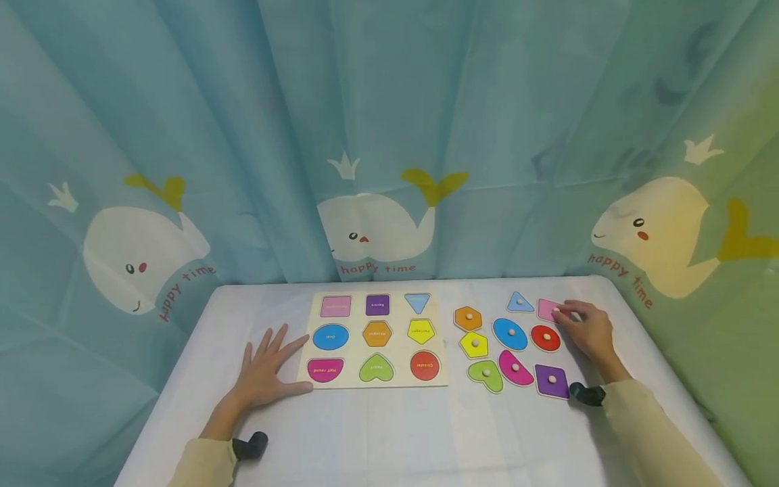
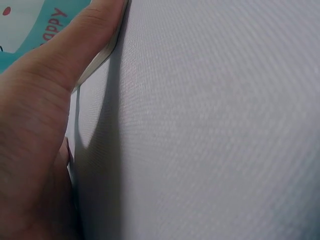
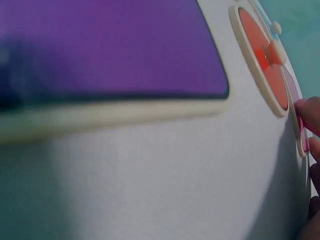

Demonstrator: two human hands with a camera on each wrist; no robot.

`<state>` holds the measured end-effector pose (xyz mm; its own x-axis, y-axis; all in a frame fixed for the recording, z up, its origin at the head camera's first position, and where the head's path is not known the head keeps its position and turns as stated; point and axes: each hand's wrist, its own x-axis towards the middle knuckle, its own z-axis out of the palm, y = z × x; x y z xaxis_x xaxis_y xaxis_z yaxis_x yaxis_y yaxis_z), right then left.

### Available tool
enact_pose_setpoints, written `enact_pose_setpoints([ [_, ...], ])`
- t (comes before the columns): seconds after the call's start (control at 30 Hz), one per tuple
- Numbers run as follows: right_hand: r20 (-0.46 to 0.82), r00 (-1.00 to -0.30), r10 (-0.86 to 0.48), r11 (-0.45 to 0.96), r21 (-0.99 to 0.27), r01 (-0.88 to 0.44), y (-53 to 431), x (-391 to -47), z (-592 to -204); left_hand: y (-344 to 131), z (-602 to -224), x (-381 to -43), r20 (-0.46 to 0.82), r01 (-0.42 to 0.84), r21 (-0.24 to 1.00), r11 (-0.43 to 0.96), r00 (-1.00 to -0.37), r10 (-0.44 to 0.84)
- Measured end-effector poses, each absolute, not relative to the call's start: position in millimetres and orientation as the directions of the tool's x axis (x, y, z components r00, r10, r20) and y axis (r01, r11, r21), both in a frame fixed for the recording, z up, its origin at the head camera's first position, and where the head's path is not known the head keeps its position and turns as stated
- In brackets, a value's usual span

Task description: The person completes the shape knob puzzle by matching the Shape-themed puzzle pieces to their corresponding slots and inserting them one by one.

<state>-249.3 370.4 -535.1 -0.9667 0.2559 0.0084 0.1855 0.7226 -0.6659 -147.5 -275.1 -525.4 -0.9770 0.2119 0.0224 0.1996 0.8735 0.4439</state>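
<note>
Head view: one counter [image 1: 402,436], covered in white, and before me nine loose shape pieces, one flat board, two hands.

Item: board [image 1: 354,352], pale, lying flat left of the middle, near the counter's far edge. Nine printed shapes in three rows: pink rectangle, purple square, blue triangle farthest; blue oval, orange hexagon, yellow pentagon between; magenta half round, green heart, red circle nearest.

Item: left hand [image 1: 263,372], fingers spread and extended, resting at the board's left edge, gripping nothing; the left wrist view shows its thumb against the board's edge.

Item: right hand [image 1: 587,331], thumb and fingertips pinching the knob of the pink rectangle piece [image 1: 546,310], which lies towards the counter's far right corner.

Items, loose, each with a small round knob, grouped between the board and the counter's right edge: blue triangle piece [image 1: 520,303], just left of the pink one; red round piece [image 1: 545,338], just nearer; blue oval piece [image 1: 510,334]; orange hexagon piece [image 1: 467,318]; yellow pentagon piece [image 1: 474,345]; green heart piece [image 1: 485,376]; magenta half-round piece [image 1: 515,368]; purple square piece [image 1: 551,381], large in the right wrist view.

Also: cream sleeves [image 1: 654,433]; dark wrist devices [image 1: 250,446], one per wrist; blue-green curtain [image 1: 389,101] beyond the far edge, printed with crowned whales and "happy time".
</note>
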Motion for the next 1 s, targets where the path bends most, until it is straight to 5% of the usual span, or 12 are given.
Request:
enact_pose_setpoints([
  [0.37, 0.029, -0.970, 0.239, 0.742, -0.650, 0.163, 363.4, -253.4, -534.0, -279.0, -533.2, -147.9, 0.028, 0.199, 0.448, 0.872, -0.978, 0.209],
  [1.0, 0.261, -0.963, 0.071, 0.733, -0.668, -0.127, 300.2, -257.3, -481.1, -279.5, -535.3, -153.0, 0.048, 0.210, 0.460, 0.863, -0.976, 0.211],
])
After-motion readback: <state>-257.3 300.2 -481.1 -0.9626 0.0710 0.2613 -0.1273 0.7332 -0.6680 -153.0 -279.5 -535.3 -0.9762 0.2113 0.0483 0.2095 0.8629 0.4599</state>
